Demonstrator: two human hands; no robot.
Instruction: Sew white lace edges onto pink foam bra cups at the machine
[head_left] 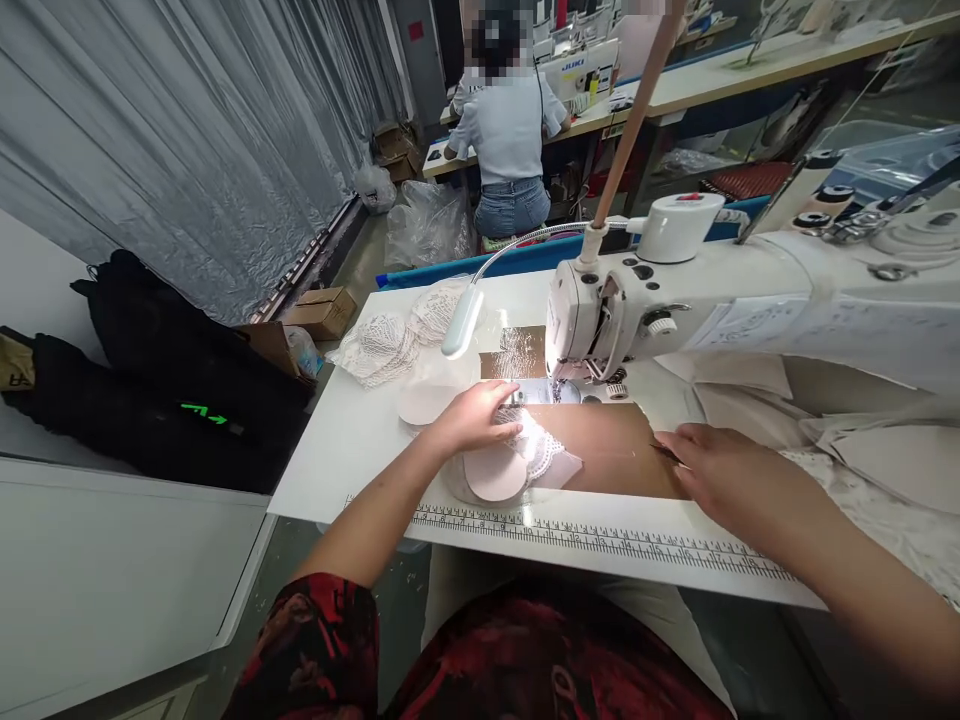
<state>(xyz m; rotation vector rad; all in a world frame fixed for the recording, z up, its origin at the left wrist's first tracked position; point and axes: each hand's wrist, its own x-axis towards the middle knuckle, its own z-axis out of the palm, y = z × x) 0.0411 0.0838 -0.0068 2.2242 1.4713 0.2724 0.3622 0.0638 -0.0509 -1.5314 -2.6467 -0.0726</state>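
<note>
By the needle area of the white sewing machine (592,325), my left hand (474,415) pinches the edge of a white lace cup piece (544,450). A smooth, pale foam cup (495,472) shows just below its fingers, against the lace. My right hand (709,462) is closed at the right end of the brown work plate (600,445). From its fingers pokes a small dark pointed tool (666,452), mostly hidden by the hand. The machine's lamp (463,320) lights the lace.
Stacked lace cups (379,345) lie at the table's far left. Pale fabric pieces (885,465) are heaped under the machine arm at right. A printed ruler (600,535) runs along the front edge. Beyond, a person (510,130) sits at another machine. Cardboard boxes (322,312) stand left.
</note>
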